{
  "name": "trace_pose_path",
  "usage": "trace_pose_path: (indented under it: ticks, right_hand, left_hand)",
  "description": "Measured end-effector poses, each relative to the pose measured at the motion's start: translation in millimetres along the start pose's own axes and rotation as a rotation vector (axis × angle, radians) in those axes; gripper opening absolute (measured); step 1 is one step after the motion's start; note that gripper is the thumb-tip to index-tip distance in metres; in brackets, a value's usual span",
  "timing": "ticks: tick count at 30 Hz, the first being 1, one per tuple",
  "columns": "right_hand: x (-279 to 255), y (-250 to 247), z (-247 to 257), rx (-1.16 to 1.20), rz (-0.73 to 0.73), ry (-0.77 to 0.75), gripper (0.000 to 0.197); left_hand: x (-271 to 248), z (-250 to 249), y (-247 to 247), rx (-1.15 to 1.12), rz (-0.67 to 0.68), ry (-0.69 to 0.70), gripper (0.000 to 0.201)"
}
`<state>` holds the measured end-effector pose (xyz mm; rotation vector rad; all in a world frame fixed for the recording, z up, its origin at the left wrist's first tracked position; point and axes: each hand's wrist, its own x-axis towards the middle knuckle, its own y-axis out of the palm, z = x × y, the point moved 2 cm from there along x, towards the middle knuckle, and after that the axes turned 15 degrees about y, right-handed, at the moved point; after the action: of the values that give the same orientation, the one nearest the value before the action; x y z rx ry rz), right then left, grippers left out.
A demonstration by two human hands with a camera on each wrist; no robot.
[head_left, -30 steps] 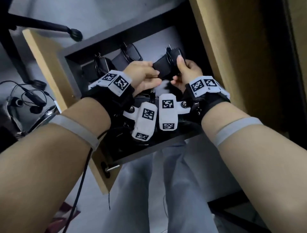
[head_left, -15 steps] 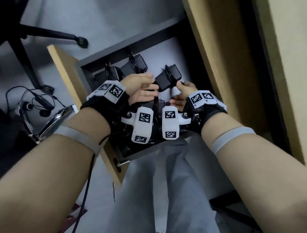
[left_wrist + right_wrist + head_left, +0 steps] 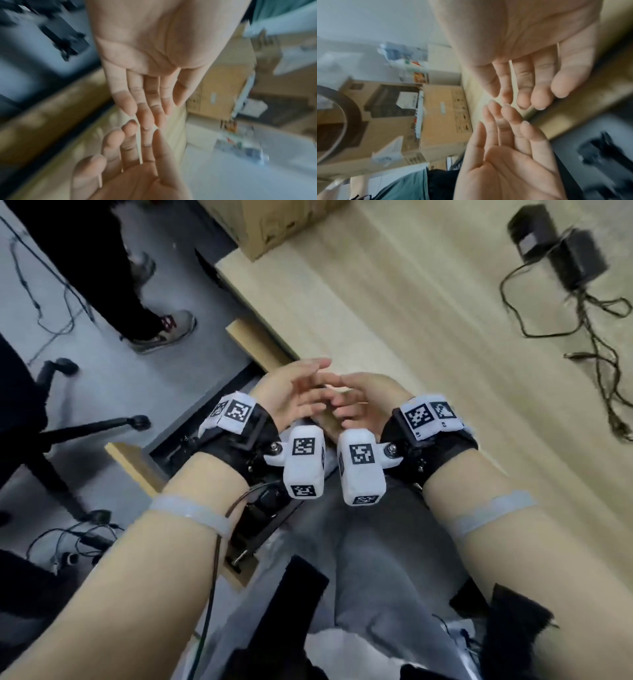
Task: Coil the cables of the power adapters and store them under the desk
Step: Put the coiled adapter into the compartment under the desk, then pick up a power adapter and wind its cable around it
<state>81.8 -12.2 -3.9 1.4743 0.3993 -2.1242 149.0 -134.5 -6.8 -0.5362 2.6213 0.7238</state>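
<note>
My left hand (image 3: 298, 392) and right hand (image 3: 359, 402) hover empty at the desk's front edge, fingers straight, fingertips almost meeting. The wrist views confirm two bare palms: left hand (image 3: 145, 88), right hand (image 3: 522, 75). Two black power adapters (image 3: 579, 258) lie on the wooden desk top (image 3: 428, 320) at the far right, their cables (image 3: 599, 364) loose and tangled. The compartment under the desk (image 3: 191, 436) shows beside my left wrist. Blurred stored adapters (image 3: 65, 33) lie inside it.
A cardboard box (image 3: 270, 224) stands on the desk's far edge. Another person's legs and shoes (image 3: 161, 330) are on the grey floor at left, near a chair base (image 3: 85, 429) and loose floor cables (image 3: 75, 542). My knees (image 3: 359, 559) are below the hands.
Both hands have let go of the coiled adapter in the compartment and drawn back up to the desk edge. The view has swung up onto the desk top.
</note>
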Motion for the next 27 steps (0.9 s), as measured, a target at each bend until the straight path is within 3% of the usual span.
trace_pose_path:
  ticks: [5, 10, 14, 18, 24, 27]
  right_hand:
    - [-19, -104, 22, 0.115, -0.131, -0.052, 0.016]
    - [-22, -212, 33, 0.316, -0.232, -0.152, 0.008]
    - [-16, -283, 44, 0.369, -0.346, -0.232, 0.014]
    - [-4, -332, 60, 0.349, -0.482, -0.361, 0.015]
    - [30, -382, 105, 0.258, -0.649, -0.469, 0.023]
    - [48, -393, 125, 0.061, -0.697, -0.468, 0.037]
  left_hand:
    - [49, -1, 108, 0.112, 0.137, -0.049, 0.016]
    - [98, 29, 210, 0.176, 0.202, -0.099, 0.015]
    - [134, 48, 270, 0.268, 0.194, -0.061, 0.016]
    - [169, 50, 311, 0.364, 0.233, 0.003, 0.019]
    - [240, 30, 361, 0.587, 0.257, 0.327, 0.038]
    - [271, 29, 379, 0.773, 0.273, 0.292, 0.055]
